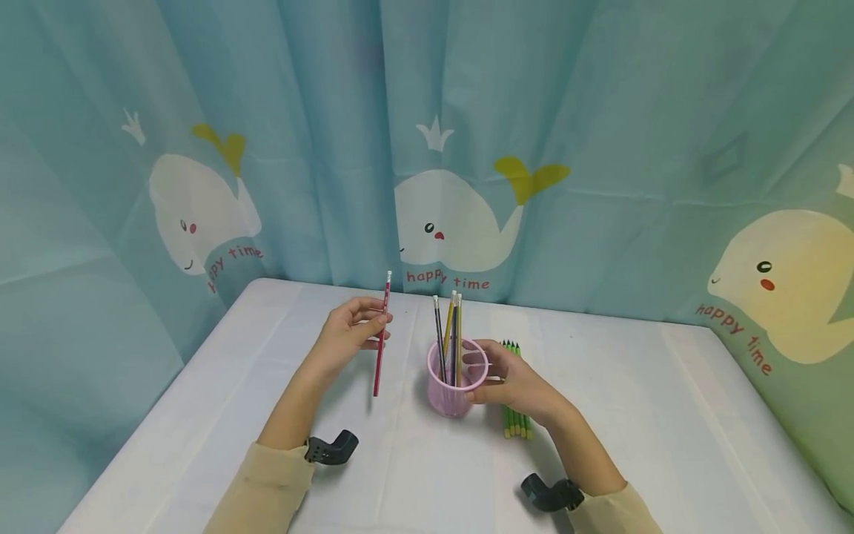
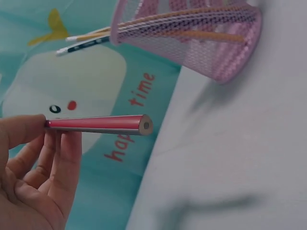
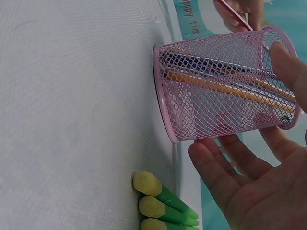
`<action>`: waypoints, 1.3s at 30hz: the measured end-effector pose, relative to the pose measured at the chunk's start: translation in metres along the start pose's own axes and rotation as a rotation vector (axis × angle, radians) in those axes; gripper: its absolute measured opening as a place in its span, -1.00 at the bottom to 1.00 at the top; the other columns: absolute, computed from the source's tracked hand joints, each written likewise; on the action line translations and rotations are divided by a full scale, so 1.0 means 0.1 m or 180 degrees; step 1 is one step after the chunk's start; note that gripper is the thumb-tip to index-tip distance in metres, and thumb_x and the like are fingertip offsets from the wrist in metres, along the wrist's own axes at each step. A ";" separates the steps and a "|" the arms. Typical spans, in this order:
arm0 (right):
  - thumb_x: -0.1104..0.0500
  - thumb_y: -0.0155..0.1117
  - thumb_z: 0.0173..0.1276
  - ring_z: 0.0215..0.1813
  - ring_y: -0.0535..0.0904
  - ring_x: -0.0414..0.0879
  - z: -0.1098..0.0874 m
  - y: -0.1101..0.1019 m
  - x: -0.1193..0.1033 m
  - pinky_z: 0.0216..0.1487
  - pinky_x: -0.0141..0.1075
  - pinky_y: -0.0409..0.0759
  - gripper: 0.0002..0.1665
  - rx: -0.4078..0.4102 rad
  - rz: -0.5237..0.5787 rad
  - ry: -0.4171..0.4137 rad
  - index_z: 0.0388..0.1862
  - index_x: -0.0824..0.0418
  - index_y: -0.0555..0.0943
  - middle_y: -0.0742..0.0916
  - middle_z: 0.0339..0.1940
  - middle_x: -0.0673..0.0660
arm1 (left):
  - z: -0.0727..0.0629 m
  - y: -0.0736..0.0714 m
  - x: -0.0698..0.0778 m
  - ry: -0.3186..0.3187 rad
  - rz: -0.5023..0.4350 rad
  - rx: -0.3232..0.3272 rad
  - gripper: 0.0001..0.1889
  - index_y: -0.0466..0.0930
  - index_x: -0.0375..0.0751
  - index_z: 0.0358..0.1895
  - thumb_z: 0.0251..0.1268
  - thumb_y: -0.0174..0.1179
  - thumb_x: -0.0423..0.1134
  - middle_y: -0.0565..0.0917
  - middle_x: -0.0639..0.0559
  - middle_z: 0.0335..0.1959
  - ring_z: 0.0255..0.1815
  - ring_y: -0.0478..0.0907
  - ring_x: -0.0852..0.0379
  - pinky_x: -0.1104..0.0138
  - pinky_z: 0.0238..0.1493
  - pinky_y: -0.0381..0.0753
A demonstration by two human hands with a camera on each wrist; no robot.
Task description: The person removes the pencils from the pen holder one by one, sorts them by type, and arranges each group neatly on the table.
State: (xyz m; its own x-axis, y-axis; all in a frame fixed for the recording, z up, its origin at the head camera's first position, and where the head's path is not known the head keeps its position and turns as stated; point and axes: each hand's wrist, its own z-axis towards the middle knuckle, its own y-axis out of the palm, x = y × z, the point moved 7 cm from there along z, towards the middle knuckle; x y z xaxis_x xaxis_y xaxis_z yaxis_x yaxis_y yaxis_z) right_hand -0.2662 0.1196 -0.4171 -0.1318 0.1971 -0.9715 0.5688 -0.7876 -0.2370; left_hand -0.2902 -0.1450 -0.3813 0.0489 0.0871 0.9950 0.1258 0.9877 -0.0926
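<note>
My left hand [image 1: 343, 334] pinches a red pencil [image 1: 378, 371] between thumb and fingers, left of the cup. The pencil stands nearly upright, white-tipped end up; its flat, unsharpened end [image 2: 146, 125] faces the left wrist camera. My right hand [image 1: 523, 382] holds a pink mesh pencil cup [image 1: 445, 402] from the right, thumb at the near side of the rim and fingers round the far side. Inside the cup, dark pencils [image 1: 438, 326] and yellow pencils [image 1: 459, 330] lean with their tips above the rim. In the right wrist view the mesh [image 3: 211, 110] shows them through.
Several green pencils [image 1: 517, 425] lie side by side on the white table [image 1: 400, 475], right of the cup and partly under my right hand. Their yellow ends point toward me. A blue-green curtain [image 1: 333, 148] with whale prints hangs behind the table.
</note>
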 end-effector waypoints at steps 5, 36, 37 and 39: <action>0.24 0.51 0.15 0.38 0.45 0.22 0.00 0.00 -0.01 0.37 0.09 0.46 -0.12 -0.0006 0.0009 -0.0023 0.44 0.15 0.35 0.56 0.34 0.23 | 0.03 0.04 -0.11 -0.0065 0.0112 -0.0085 -0.60 0.38 -0.46 0.27 0.47 0.13 -0.37 0.59 -0.42 0.08 -0.15 0.71 -0.05 0.30 -0.15 0.76; 0.18 0.55 0.12 0.32 0.49 0.23 0.01 -0.01 0.00 0.36 0.10 0.47 -0.13 0.0068 -0.0145 -0.0016 0.41 0.15 0.38 0.58 0.30 0.24 | 0.05 0.03 -0.63 -0.0719 0.0770 -0.0117 -0.55 0.43 -0.33 0.26 0.31 0.25 -0.45 0.65 -0.27 -0.06 -0.38 0.64 0.11 0.25 -0.41 0.75; 0.18 0.54 0.12 0.32 0.49 0.23 0.01 -0.01 0.00 0.36 0.10 0.47 -0.13 0.0064 -0.0135 -0.0017 0.41 0.15 0.38 0.58 0.29 0.24 | 0.05 0.03 -0.64 -0.0750 0.0800 -0.0083 -0.53 0.44 -0.33 0.25 0.29 0.27 -0.46 0.65 -0.25 -0.07 -0.40 0.64 0.11 0.25 -0.41 0.75; 0.19 0.54 0.12 0.32 0.49 0.24 0.01 -0.01 0.00 0.36 0.10 0.47 -0.13 0.0061 -0.0124 -0.0012 0.41 0.15 0.38 0.58 0.30 0.25 | 0.04 0.03 -0.66 -0.0787 0.0844 -0.0020 -0.52 0.45 -0.32 0.24 0.24 0.30 -0.48 0.66 -0.23 -0.08 -0.44 0.64 0.11 0.27 -0.42 0.75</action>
State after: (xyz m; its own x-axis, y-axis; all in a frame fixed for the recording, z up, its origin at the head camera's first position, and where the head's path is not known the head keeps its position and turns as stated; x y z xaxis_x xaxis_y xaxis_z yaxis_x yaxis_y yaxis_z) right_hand -0.2675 0.1200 -0.4170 -0.1567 0.2258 -0.9615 0.5476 -0.7903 -0.2748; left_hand -0.2966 -0.1473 -0.4469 -0.1605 0.3696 0.9152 0.1470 0.9259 -0.3481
